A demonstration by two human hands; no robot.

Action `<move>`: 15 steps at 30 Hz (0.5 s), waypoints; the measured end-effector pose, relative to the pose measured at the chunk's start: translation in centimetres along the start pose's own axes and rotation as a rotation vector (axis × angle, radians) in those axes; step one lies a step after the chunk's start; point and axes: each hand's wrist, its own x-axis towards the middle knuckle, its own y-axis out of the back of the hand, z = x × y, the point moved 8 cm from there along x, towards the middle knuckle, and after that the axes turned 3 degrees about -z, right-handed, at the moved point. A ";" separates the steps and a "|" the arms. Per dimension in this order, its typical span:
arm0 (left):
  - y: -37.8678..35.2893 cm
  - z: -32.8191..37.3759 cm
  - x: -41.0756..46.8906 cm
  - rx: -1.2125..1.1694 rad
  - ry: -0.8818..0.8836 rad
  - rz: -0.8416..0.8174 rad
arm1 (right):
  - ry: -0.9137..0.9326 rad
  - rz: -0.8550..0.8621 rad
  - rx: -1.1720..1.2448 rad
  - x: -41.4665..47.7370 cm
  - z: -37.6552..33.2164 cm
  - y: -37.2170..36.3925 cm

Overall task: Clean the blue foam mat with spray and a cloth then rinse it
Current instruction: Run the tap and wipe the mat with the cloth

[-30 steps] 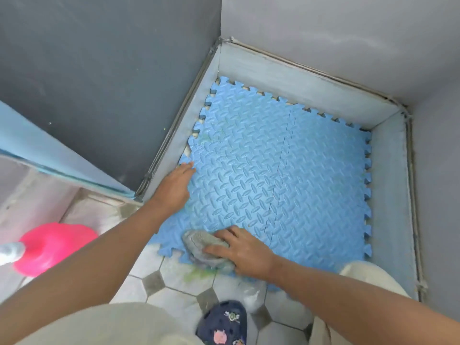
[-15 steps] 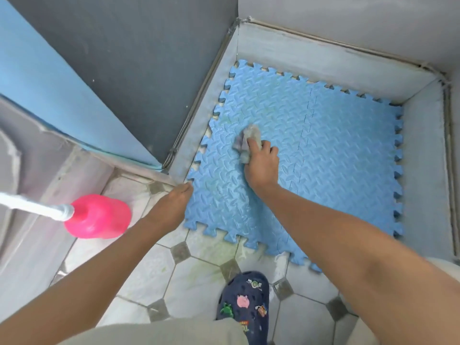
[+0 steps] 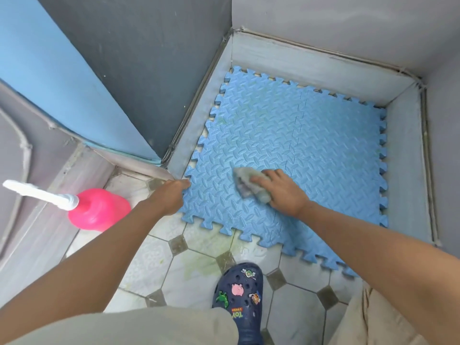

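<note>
The blue foam mat (image 3: 323, 150) of interlocking tiles lies flat on the floor in a grey walled corner. My right hand (image 3: 283, 192) presses a crumpled grey cloth (image 3: 249, 184) onto the mat's near-left part, fingers curled over the cloth. My left hand (image 3: 171, 195) rests on the mat's left edge, fingertips touching the foam teeth and holding it down. A pink spray bottle (image 3: 99, 210) with a white nozzle (image 3: 37, 195) stands on the floor to the left, apart from both hands.
White octagonal floor tiles (image 3: 154, 260) with greenish stains lie in front of the mat. My dark blue clog (image 3: 239, 292) stands on them near the mat's front edge. Grey walls (image 3: 323, 66) enclose the mat at the back and right; a blue panel (image 3: 62, 78) leans at left.
My right hand has drawn the cloth back from the mat's far-left area toward me. My left hand stays at the left edge. The view has shifted slightly.
</note>
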 end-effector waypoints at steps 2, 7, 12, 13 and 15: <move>0.0 1.1 -0.3 0.033 -0.011 0.009 | -0.302 0.135 0.084 0.0 1.7 1.0; 0.3 1.6 -0.8 0.016 0.037 -0.005 | -0.390 0.240 0.115 -0.8 -5.5 -0.7; 0.8 2.4 -2.1 -0.266 0.066 -0.030 | -0.148 0.106 0.262 -1.8 -11.2 -4.1; 1.1 2.8 -2.9 -0.390 0.089 -0.025 | -0.194 0.096 0.404 -1.5 -10.8 -4.2; 1.6 4.0 -4.7 -0.654 0.109 -0.035 | -0.277 0.104 0.708 -0.7 -10.0 -3.7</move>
